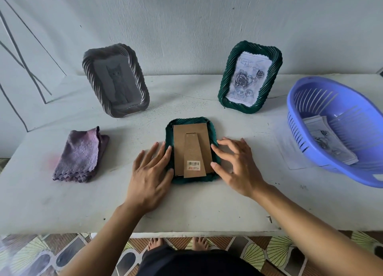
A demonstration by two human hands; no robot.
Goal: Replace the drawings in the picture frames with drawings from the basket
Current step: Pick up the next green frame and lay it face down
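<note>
A dark green woven picture frame (190,122) lies face down mid-table, its brown cardboard back (191,149) and folded stand with a barcode sticker facing up. My left hand (150,170) rests flat on the frame's left edge, fingers straight. My right hand (236,165) hovers at the right edge with spread, slightly bent fingers, fingertips touching the frame. At the back left a grey woven frame (116,80) holds a cat drawing. Another green frame (249,76) with a rose drawing stands at the back right. The blue plastic basket (310,134) on the right holds drawings (329,140).
A folded purple cloth (79,155) lies on the table's left side. A faint sheet of paper (290,151) lies under the basket's left edge. The white table (207,209) stands against a white wall; its front edge is near my body, with patterned floor below.
</note>
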